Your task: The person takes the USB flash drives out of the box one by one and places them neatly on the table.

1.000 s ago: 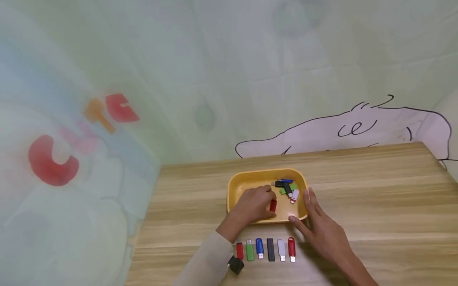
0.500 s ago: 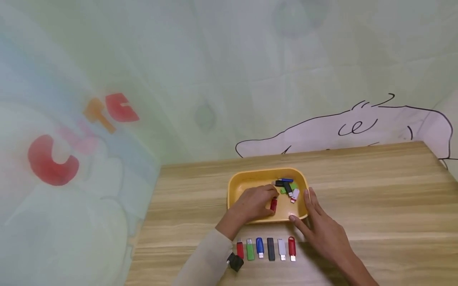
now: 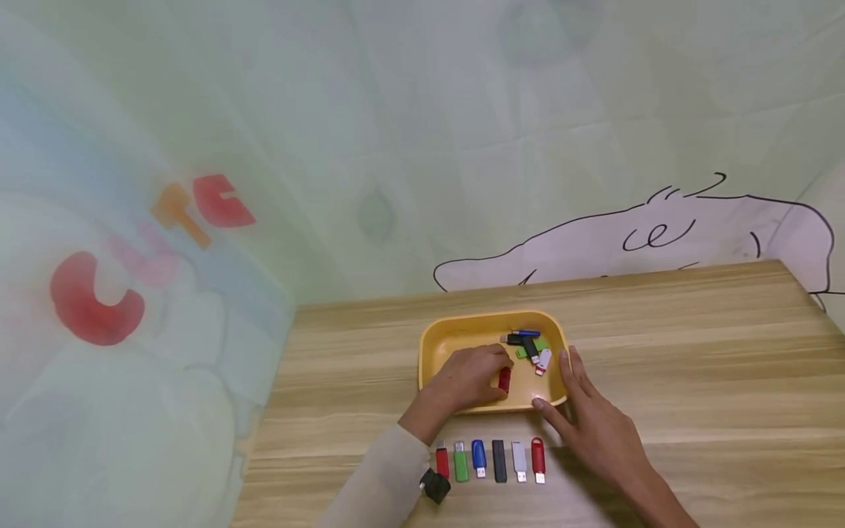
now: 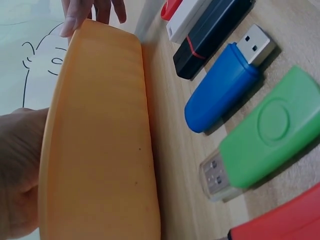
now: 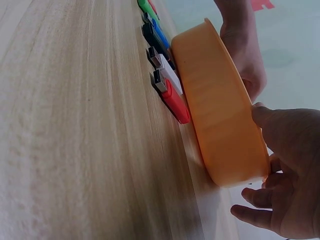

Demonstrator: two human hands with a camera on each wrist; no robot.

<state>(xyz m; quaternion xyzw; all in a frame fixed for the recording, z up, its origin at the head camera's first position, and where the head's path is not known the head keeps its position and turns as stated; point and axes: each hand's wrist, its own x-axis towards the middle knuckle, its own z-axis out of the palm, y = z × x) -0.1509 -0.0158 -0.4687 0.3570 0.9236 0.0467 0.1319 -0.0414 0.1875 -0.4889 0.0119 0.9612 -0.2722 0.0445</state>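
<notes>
My left hand [image 3: 465, 375] reaches into a yellow plastic tray [image 3: 449, 330], its thumb and fingertips pinching a small red USB stick [image 3: 505, 380] low over the tray floor. In the left wrist view the tray wall hides those fingertips. At the tray's front right corner, my right hand [image 3: 604, 433] holds the rim, the thumb on the front edge and the fingers along the right end; the right wrist view shows this thumb [image 5: 262, 115] on the rim. More USB sticks lie inside at the right, among them a black stick [image 3: 530, 348] and a white-and-red one [image 3: 543, 361].
Before the tray, several USB sticks lie in a row: red [image 3: 442, 463], green [image 3: 461, 461], blue [image 3: 479, 458], black [image 3: 499, 460], white [image 3: 519, 460] and red with a loop [image 3: 538, 460]. A black device [image 3: 435, 485] sits at the left wrist. The wooden table [image 3: 713, 367] meets a printed curtain [image 3: 396, 147].
Both hands stay nearly still. The left fingers shift very slightly around the red USB stick; the tray and the row of sticks keep their places.
</notes>
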